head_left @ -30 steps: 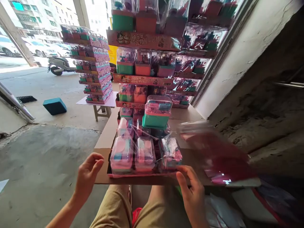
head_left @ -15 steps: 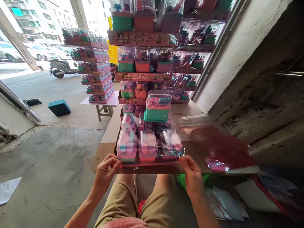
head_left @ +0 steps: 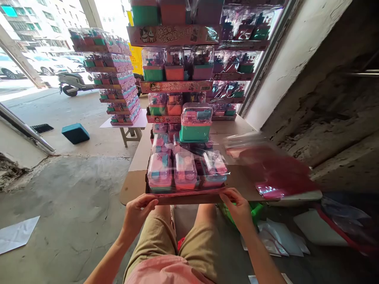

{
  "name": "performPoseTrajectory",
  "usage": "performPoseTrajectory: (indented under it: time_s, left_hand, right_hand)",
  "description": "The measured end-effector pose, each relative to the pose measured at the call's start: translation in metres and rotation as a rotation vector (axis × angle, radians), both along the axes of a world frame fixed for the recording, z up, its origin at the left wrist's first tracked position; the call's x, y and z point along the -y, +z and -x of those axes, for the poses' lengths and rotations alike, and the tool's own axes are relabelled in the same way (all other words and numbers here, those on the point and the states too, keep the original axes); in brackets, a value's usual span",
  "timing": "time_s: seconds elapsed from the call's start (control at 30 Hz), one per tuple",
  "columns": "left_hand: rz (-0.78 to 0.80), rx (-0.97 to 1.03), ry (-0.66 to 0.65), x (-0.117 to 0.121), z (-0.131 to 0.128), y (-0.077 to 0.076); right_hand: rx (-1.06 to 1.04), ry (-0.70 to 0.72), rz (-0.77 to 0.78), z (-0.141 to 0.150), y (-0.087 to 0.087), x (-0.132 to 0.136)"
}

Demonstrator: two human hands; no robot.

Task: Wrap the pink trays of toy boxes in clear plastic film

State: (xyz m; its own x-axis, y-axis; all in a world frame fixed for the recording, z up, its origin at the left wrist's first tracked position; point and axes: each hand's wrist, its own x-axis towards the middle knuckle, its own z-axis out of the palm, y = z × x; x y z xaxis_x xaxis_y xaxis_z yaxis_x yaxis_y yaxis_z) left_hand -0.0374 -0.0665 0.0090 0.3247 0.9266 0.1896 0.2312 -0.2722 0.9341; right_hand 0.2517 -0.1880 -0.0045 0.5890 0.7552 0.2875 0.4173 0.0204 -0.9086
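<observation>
At the near edge of the table, a cardboard display tray (head_left: 186, 193) holds several small clear-lidded toy boxes (head_left: 186, 169). Glossy clear plastic film (head_left: 217, 173) lies over the boxes and comes down towards the tray's front. My left hand (head_left: 139, 211) is closed in a pinch at the front left corner, on the film's edge as far as I can see. My right hand (head_left: 237, 207) pinches the film at the front right corner, fingers bent. One loose toy box with a green base (head_left: 195, 124) stands on top, towards the back of the tray.
Stacked trays of toy boxes (head_left: 177, 73) rise behind the tray. Flat plastic bags (head_left: 272, 169) lie on the right of the table (head_left: 133, 183). A second stack (head_left: 114, 79) stands on a stool at the back left. A blue block (head_left: 75, 133) sits on the floor.
Both hands have drawn the film down and towards me, to the tray's front edge. The film over the front boxes has shifted. The view has tilted slightly downwards.
</observation>
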Motion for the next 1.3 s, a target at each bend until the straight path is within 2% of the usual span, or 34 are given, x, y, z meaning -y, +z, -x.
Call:
performPoseTrajectory:
  time_s: [0.13, 0.3, 0.53, 0.93, 1.1, 1.3]
  left_hand:
    - [0.021, -0.017, 0.025, -0.002, -0.002, -0.004]
    - [-0.05, -0.075, 0.037, -0.002, -0.005, -0.008]
    - [-0.075, -0.079, -0.013, -0.002, -0.002, -0.014]
    - [0.118, 0.202, 0.031, -0.003, -0.004, -0.024]
    - [0.098, 0.197, 0.068, 0.0, -0.002, -0.02]
    - [0.079, 0.175, 0.095, 0.001, -0.003, -0.024]
  right_hand:
    - [0.062, -0.005, -0.016, 0.001, -0.003, -0.003]
    - [0.13, -0.076, -0.044, 0.001, -0.008, -0.004]
    - [0.11, -0.003, -0.052, -0.005, -0.009, -0.002]
    - [0.073, 0.063, 0.014, -0.01, -0.006, 0.0]
    - [0.089, 0.046, -0.007, -0.009, -0.007, -0.001]
    - [0.1, 0.03, -0.022, -0.007, -0.004, -0.003]
